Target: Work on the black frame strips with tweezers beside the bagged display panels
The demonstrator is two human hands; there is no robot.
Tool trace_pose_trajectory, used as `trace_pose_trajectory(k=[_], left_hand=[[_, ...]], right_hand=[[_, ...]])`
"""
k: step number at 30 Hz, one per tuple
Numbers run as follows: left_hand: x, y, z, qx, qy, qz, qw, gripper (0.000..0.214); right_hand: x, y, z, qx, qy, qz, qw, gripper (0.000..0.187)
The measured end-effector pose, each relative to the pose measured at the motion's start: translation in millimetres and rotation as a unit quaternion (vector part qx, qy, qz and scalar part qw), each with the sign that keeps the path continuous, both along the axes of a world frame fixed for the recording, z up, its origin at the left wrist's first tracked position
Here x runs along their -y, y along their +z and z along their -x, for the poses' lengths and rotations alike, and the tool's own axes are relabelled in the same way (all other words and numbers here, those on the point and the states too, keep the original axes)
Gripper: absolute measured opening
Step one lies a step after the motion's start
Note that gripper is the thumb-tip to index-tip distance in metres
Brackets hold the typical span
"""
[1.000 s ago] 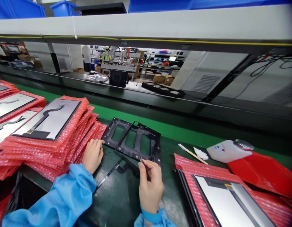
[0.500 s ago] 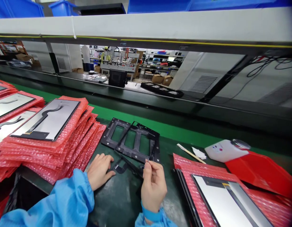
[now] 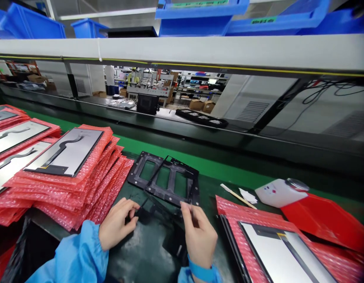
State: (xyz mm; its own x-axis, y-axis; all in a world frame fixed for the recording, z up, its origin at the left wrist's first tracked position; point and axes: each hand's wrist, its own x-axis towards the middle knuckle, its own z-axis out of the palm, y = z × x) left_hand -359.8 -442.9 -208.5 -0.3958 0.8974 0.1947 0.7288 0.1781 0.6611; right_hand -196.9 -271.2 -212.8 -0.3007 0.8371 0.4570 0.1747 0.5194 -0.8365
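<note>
A thin, glossy black frame piece [image 3: 161, 208] is between my hands above the green mat, dark and somewhat blurred. My left hand [image 3: 118, 224] curls its thumb and fingers at the left end of this piece. My right hand [image 3: 199, 234] pinches its right side between thumb and fingertips. Just beyond my fingers lies a black plate with three rectangular windows [image 3: 137, 173], studded with small round spots. A thin black rim [image 3: 182, 162] overlaps its right part. I cannot tell whether that rim joins the piece in my hands.
Display panels [image 3: 70, 149] lie on stacked red bubble bags [image 3: 102, 188] at left. Another panel [image 3: 276, 247] lies on red bags at right. Behind it are a white bottle [image 3: 277, 192], a red bag [image 3: 326, 220] and a swab stick [image 3: 239, 196]. A shelf [image 3: 182, 51] with blue bins crosses above.
My left hand has closed from spread fingers onto the black frame piece's end. My right hand has shifted slightly right and down. The view has tilted up a little.
</note>
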Motion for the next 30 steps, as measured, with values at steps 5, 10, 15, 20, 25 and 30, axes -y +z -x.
trace_pose_trajectory(k=[5, 10, 15, 20, 25, 30], left_hand=[[-7, -2.4, 2, 0.054, -0.012, -0.041, 0.998, 0.019], [-16, -11.3, 7, 0.103, -0.015, -0.051, 0.993, 0.016], [-19, -17.4, 12, 0.107, -0.011, -0.038, 0.994, 0.015], [-18, -15.1, 12, 0.092, -0.01, -0.032, 0.995, 0.015], [-18, -15.0, 11, 0.074, -0.007, -0.027, 0.997, 0.016], [-19, -15.8, 12, 0.061, -0.003, -0.018, 0.998, 0.019]], right_hand=[[-14, 3.4, -7, 0.108, 0.183, 0.013, 0.977, 0.042], [-21, -2.1, -7, 0.131, 0.218, 0.085, 0.963, 0.046], [-18, -4.9, -4, 0.127, 0.196, 0.113, 0.966, 0.047], [-20, -10.5, -2, 0.099, 0.175, 0.172, 0.964, 0.046], [-20, -10.9, -3, 0.065, 0.149, 0.206, 0.965, 0.047], [-15, 3.6, -2, 0.047, 0.113, 0.179, 0.976, 0.053]])
